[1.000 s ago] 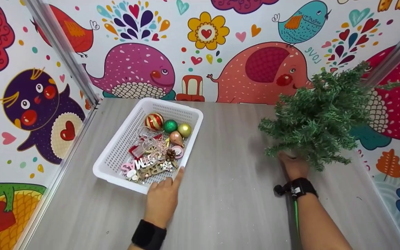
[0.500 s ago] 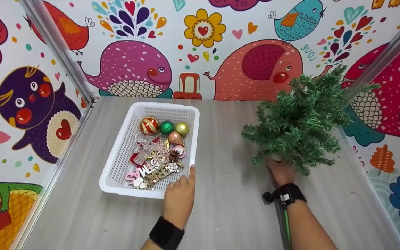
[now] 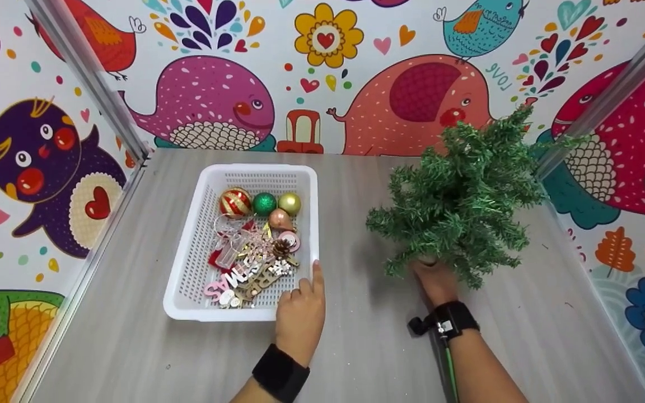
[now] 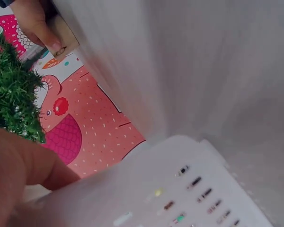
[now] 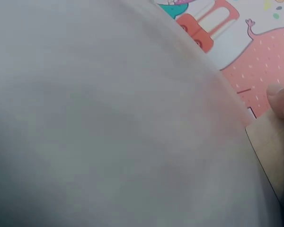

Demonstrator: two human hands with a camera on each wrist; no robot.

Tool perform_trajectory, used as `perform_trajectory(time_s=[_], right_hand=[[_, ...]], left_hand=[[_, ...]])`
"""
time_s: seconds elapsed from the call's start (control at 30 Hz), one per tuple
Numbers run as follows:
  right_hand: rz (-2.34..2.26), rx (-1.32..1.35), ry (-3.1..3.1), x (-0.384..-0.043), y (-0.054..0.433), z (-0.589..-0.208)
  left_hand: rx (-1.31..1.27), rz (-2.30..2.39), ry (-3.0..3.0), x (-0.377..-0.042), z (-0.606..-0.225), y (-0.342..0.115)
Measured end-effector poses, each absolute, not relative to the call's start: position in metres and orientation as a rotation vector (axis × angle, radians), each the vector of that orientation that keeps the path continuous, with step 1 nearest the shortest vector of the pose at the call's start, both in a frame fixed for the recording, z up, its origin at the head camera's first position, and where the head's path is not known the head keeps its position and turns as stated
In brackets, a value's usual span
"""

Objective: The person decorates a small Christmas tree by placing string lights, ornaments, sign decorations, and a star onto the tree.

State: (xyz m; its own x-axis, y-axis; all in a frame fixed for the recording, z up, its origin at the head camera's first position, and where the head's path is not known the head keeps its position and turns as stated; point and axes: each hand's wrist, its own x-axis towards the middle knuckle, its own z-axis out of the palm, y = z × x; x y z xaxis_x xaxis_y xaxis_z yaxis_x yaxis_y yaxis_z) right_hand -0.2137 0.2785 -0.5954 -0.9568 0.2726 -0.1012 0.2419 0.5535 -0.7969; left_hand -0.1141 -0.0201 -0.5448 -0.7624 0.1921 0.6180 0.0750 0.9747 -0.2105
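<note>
A white perforated plastic basket [image 3: 185,246] holds Christmas ornaments. My left hand [image 3: 302,313] grips its near right corner, index finger stretched along the right rim; in the left wrist view, the hand [image 4: 26,163] curls at the basket wall [image 4: 146,184]. Over on the right, a small artificial Christmas tree [image 3: 457,196] leans up and to the right. My right hand [image 3: 437,282] grips it low down, partly hidden by branches. Both wrist views show its pale wooden base [image 4: 65,38], and the right thumb [image 5: 281,101] presses on it.
In the basket lie a red-gold striped ball [image 3: 235,202], a green ball [image 3: 264,204], a gold ball [image 3: 289,204], a pine cone [image 3: 281,247] and letter pieces [image 3: 235,277]. Printed walls [image 3: 322,84] enclose the grey tabletop [image 3: 350,224] at the back and sides.
The basket has turned straighter on the tabletop, its near end swinging right with my left hand. The tree and my right hand have shifted left, closer to the basket.
</note>
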Motion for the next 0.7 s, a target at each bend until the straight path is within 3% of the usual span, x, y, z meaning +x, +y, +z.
perform_trajectory(time_s=[0.7], right_hand=[[1.511, -0.519, -2.759, -0.193, 0.242, -0.592]], left_hand=[[-0.189, 0.261, -2.445, -0.112, -0.542, -0.014]])
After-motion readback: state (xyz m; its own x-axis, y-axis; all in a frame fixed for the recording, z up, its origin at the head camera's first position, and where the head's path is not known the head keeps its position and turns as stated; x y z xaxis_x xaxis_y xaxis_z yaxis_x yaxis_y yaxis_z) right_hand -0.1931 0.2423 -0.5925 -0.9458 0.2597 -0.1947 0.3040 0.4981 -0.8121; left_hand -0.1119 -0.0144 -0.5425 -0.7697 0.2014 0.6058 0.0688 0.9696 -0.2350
